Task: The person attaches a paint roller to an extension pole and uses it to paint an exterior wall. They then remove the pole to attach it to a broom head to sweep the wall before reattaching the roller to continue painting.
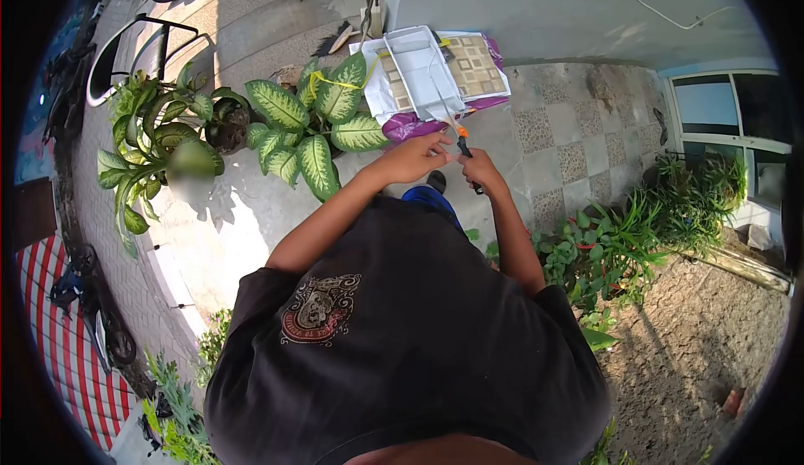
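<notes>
My right hand (pixel 481 171) is closed around a tool with a black and orange handle (pixel 464 145), held upright in front of my body. Beside it, my left hand (pixel 420 158) has bent fingers, with the tips drawn together close to the handle; what they pinch is too small to make out. Just beyond my hands lies an open white box (pixel 422 71), and a thin pale strand runs from it towards the tool. Patterned brown panels (pixel 476 66) and purple wrapping (pixel 408 127) lie around and under the box.
Large variegated leaves (pixel 279 106) spread left of the box, with more potted plants (pixel 159 142) farther left. A grey wall (pixel 536 12) rises beyond. Low green plants (pixel 615 243) and bare soil (pixel 687 331) are at the right. A dark shoe (pixel 436 182) shows below my hands.
</notes>
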Demonstrator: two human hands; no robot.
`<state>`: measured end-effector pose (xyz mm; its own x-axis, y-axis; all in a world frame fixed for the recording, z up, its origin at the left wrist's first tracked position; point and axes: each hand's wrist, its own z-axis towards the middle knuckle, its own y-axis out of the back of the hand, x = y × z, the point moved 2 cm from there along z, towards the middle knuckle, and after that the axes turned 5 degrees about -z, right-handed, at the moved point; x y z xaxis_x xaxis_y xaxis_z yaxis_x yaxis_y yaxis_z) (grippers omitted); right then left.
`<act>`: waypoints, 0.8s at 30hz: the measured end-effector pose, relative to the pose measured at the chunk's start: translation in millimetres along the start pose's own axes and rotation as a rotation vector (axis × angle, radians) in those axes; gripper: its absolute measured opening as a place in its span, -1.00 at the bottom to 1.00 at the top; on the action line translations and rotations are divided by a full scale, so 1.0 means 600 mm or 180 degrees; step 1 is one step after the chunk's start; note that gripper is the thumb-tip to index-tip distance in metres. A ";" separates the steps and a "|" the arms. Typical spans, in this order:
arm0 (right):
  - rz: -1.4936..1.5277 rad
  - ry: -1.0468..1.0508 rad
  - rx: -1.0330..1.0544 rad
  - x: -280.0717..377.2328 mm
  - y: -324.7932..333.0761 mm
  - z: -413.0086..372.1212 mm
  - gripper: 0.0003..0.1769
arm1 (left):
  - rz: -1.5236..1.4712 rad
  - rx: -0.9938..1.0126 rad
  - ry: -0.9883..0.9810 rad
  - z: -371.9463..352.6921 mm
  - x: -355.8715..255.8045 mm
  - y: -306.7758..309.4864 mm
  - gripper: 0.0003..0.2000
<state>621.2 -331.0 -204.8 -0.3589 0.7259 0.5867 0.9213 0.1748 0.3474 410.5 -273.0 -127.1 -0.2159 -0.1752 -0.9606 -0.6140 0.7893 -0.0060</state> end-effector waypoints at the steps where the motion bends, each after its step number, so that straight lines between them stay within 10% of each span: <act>1: -0.0003 0.0014 0.0016 0.002 0.001 0.002 -0.73 | 0.0064 0.0002 0.0001 -0.003 -0.001 0.000 -0.57; 24: -0.0063 -0.0008 0.0145 0.006 0.031 -0.001 -0.75 | -0.0079 -0.0078 -0.0134 -0.011 0.017 -0.022 -0.65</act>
<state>637.0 -325.9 -195.8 -0.3768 0.7236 0.5783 0.9199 0.2191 0.3252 411.1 -289.3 -135.1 -0.1684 -0.1693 -0.9711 -0.6374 0.7702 -0.0237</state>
